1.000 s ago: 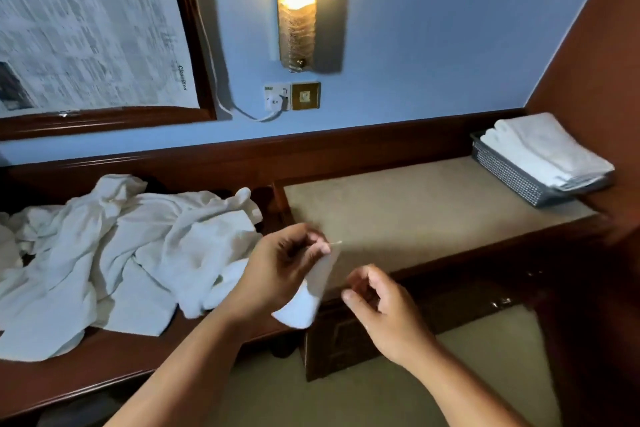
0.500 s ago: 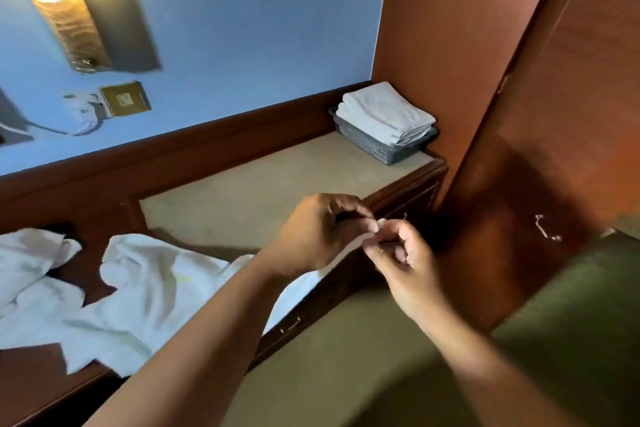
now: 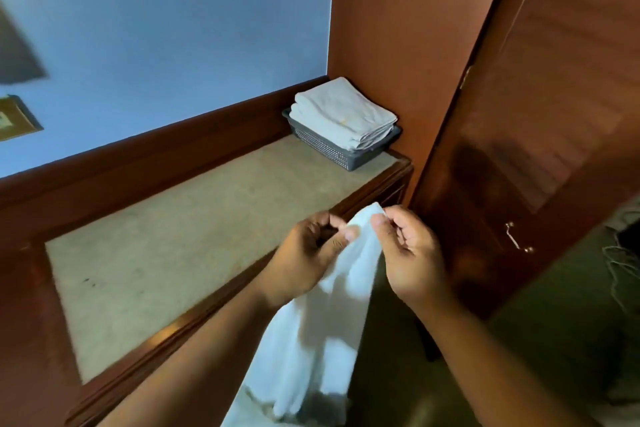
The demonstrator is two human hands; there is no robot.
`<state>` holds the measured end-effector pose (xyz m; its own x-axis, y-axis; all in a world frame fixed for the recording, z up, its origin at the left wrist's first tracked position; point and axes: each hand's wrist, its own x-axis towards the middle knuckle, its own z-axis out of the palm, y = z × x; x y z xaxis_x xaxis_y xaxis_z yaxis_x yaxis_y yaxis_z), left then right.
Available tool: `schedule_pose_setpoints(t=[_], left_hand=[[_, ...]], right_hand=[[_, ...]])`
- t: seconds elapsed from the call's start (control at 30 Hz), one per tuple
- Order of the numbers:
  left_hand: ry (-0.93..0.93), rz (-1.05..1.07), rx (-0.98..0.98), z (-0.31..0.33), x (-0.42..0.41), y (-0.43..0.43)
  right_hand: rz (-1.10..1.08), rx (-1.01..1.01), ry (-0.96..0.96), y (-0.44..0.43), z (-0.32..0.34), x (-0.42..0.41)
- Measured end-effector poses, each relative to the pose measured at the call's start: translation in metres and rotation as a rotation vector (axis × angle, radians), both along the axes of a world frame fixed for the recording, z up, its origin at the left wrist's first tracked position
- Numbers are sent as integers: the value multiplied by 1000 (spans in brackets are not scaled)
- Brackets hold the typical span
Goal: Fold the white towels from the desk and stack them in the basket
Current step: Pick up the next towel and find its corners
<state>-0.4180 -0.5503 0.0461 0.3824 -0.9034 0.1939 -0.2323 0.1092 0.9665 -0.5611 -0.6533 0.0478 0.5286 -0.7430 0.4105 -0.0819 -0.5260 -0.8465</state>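
Both hands pinch the top edge of one white towel (image 3: 311, 340): the left hand (image 3: 311, 253) grips it between thumb and forefinger, and the right hand (image 3: 408, 253) nips the raised corner just beside it. The cloth hangs unfolded in front of the desk (image 3: 173, 236), off its front edge. At the far right end of the desk the grey basket (image 3: 332, 149) already carries a neat stack of folded towels (image 3: 343, 114) that rises above its rim, so part of the job looks done; this towel has yet to be spread, folded and stacked. How many towels remain I cannot say, since the left stretch of the desk is out of view. The towel's lower end is cut off by the frame, the layers in the stack are too blurred to count, and the pale fringed thing (image 3: 620, 263) at the right edge is unclear
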Motion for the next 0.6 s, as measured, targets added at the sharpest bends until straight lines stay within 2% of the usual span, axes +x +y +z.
schedule_pose_setpoints(t=[0.1, 0.17, 0.23, 0.3, 0.4, 0.5, 0.6], left_hand=[[18, -157, 210, -49, -5, -11], [42, -79, 334, -84, 8, -8], [52, 89, 387, -108, 29, -8], [93, 258, 371, -110, 48, -11], [187, 417, 246, -90, 69, -23], [157, 548, 136, -55, 78, -33], [43, 581, 99, -28, 72, -36]], right_hand=[[-268, -30, -8, -54, 25, -6], [-431, -62, -28, -92, 40, -17], [-477, -59, -69, -123, 40, -21], [-437, -42, -18, -135, 29, -18], [-323, 50, 79, -148, 2, -9], [-162, 223, 145, -157, -25, 12], [-2, 275, 231, -157, -40, 32]])
